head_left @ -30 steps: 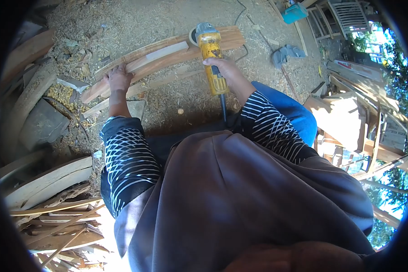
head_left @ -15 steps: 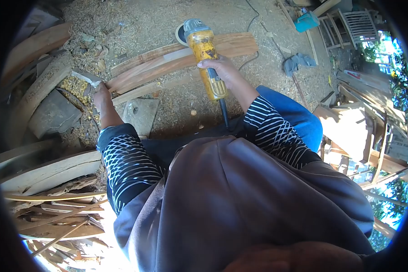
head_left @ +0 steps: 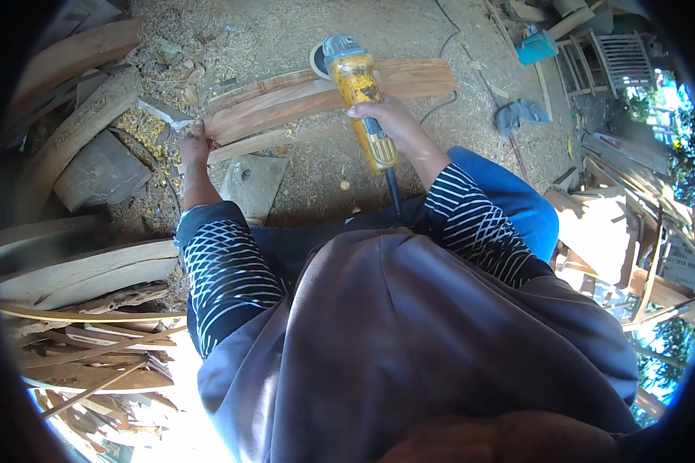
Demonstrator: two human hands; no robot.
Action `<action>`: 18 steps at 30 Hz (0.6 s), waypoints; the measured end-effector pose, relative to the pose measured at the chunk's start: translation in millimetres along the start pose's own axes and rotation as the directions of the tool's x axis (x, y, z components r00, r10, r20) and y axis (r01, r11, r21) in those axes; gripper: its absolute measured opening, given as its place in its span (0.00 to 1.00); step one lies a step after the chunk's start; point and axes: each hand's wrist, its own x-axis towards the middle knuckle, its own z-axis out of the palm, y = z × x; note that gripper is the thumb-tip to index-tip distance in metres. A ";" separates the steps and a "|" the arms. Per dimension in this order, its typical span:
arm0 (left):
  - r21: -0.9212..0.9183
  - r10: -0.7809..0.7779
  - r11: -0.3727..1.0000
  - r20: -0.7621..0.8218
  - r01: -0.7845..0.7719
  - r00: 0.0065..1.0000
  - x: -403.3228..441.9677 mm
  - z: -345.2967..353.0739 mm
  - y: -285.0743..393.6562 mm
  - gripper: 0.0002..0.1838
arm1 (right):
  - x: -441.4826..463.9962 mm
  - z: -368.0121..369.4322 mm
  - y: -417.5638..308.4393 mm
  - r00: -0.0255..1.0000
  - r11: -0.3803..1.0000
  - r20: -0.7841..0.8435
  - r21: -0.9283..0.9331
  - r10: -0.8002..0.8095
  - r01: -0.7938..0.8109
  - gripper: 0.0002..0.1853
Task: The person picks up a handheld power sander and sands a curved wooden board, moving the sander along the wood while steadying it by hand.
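My right hand [head_left: 394, 122] is wrapped around the body of a yellow angle grinder [head_left: 361, 92]. The grinder's grey head points away from me, and its round disc [head_left: 318, 60] shows at the left of the head, over a curved wooden plank [head_left: 278, 113]. Whether the disc touches the wood I cannot tell. At the plank's left end, my left hand [head_left: 196, 147] has its fingers closed on the wood. A pale flat offcut [head_left: 165, 112] lies just beyond that hand. The grinder's dark cord [head_left: 394, 193] runs back toward my lap.
A flat board with a hole [head_left: 255, 181] lies near my left forearm. Curved timbers [head_left: 93, 150] and scrap wood [head_left: 93, 363] are piled at the left. On the right are a teal container [head_left: 537, 48], a grey cloth [head_left: 521, 116] and stacked boards. Shavings cover the ground.
My left hand has shifted from beside the pale offcut onto the plank's end. My right hand still holds the grinder over the plank. The whole view has shifted slightly.
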 end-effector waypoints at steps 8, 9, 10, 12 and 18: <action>0.359 0.247 0.920 -0.223 -0.156 0.943 -0.4 10.4 -26.8 0.50 | -0.5 23.8 -2.7 0.999 0.999 0.022 -0.019 0.046 -0.046 0.30; 0.323 0.224 0.936 -0.240 -0.139 0.945 -6.7 9.4 -20.4 0.51 | -1.7 26.2 -4.7 0.999 0.999 0.032 0.000 0.043 -0.043 0.30; 0.320 0.220 0.938 -0.243 -0.136 0.945 -6.6 8.7 -20.2 0.51 | -2.5 28.7 -6.7 0.998 0.999 0.041 0.017 0.038 -0.039 0.30; 0.238 0.086 0.971 -0.244 -0.026 0.966 -1.5 9.3 -16.8 0.47 | -4.5 30.6 -11.2 0.998 0.999 0.042 0.007 0.041 -0.041 0.30; -0.348 -0.413 0.829 0.144 0.437 0.899 -5.2 -0.9 16.6 0.42 | -4.0 22.6 -11.3 1.000 1.000 0.029 -0.005 -0.008 0.008 0.29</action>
